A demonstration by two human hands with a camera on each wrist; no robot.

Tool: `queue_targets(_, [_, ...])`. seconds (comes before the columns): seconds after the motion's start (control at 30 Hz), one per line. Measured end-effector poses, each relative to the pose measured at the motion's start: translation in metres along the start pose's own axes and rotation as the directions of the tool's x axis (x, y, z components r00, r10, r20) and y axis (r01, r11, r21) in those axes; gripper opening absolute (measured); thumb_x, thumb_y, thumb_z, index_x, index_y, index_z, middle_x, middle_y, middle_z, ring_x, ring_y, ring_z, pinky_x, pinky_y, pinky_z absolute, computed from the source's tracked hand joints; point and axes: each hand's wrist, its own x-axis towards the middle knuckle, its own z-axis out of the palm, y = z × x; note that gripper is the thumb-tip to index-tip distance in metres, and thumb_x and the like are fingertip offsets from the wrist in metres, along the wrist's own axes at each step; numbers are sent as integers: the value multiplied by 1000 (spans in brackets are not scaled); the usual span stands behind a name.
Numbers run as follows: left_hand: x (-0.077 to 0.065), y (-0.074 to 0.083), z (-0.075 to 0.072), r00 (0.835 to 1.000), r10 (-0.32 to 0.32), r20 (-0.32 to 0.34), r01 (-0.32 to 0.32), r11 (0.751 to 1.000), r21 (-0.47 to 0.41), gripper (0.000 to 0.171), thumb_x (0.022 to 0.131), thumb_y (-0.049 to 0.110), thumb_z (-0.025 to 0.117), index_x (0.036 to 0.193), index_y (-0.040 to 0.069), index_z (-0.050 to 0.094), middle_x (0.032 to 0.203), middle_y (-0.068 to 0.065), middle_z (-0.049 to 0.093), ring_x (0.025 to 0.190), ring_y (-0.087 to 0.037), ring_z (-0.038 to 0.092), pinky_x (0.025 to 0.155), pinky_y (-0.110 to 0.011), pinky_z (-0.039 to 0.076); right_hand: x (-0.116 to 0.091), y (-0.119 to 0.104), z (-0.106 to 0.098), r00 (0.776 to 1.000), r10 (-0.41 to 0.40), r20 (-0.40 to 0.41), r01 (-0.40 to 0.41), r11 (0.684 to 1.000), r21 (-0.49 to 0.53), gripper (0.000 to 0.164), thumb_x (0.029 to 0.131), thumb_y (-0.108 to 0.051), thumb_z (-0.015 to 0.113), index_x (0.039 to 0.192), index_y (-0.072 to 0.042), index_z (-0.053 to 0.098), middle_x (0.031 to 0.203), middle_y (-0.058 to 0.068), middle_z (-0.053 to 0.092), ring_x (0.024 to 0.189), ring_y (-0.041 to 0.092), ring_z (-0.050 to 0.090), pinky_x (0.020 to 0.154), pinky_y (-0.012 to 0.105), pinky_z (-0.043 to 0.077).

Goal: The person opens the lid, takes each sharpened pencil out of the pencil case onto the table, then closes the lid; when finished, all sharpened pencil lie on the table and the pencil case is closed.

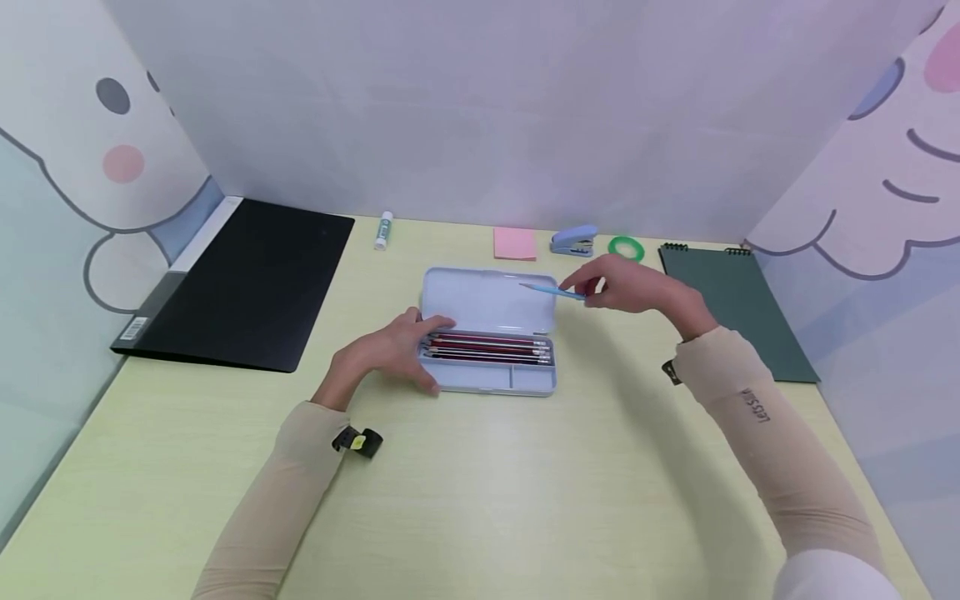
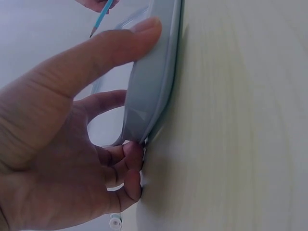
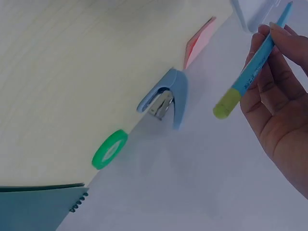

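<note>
A pale blue pencil case (image 1: 487, 302) lies with its lid folded back in the head view. Several dark red and black striped pencils (image 1: 487, 347) fill its long compartment; the front tray holds a small divider. My left hand (image 1: 390, 346) grips the case's left end, thumb along the front wall (image 2: 150, 72) and the other fingers round the far side and corner. Above the lid's right edge, my right hand (image 1: 630, 285) pinches a light blue pencil (image 3: 255, 67) between thumb and fingers. Its sharpened tip points left, and its blunt end is yellow-green.
Along the back lie a glue stick (image 1: 384, 231), pink sticky notes (image 1: 514, 243), a blue stapler (image 1: 573, 241) and green tape (image 1: 626, 248). A black folder (image 1: 262, 283) lies at left, a dark green spiral notebook (image 1: 738, 308) at right. Walls (image 1: 480, 108) enclose the table's back and sides.
</note>
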Motion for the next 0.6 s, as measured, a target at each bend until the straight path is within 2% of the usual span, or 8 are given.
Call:
queue_targets(0.2, [0, 0, 0, 1000, -5, 2, 5, 1000, 12, 102, 69, 36, 91, 154, 27, 35, 131, -19, 40, 118, -31, 44, 92, -47, 46, -9, 23, -6, 997, 46, -63, -44, 999, 30, 33, 89, 7, 65, 120, 1, 69, 98, 17, 70, 87, 23, 63, 85, 46, 57])
queue_targets(0.47, [1, 0, -1, 1000, -8, 1, 8, 1000, 14, 102, 68, 35, 91, 154, 27, 35, 129, -18, 41, 115, -30, 44, 90, -45, 46, -12, 50, -1, 988, 135, -76, -133, 991, 29, 28, 89, 7, 65, 117, 5, 70, 104, 21, 71, 91, 28, 65, 87, 49, 55])
queue_targets(0.6, [2, 0, 0, 1000, -13, 0, 13, 1000, 17, 102, 68, 35, 91, 154, 28, 35, 127, -17, 41, 113, -30, 45, 88, -43, 45, -11, 62, 4, 986, 149, -72, -149, 989, 4, 26, 89, 6, 66, 114, 5, 71, 106, 20, 72, 93, 29, 66, 87, 49, 54])
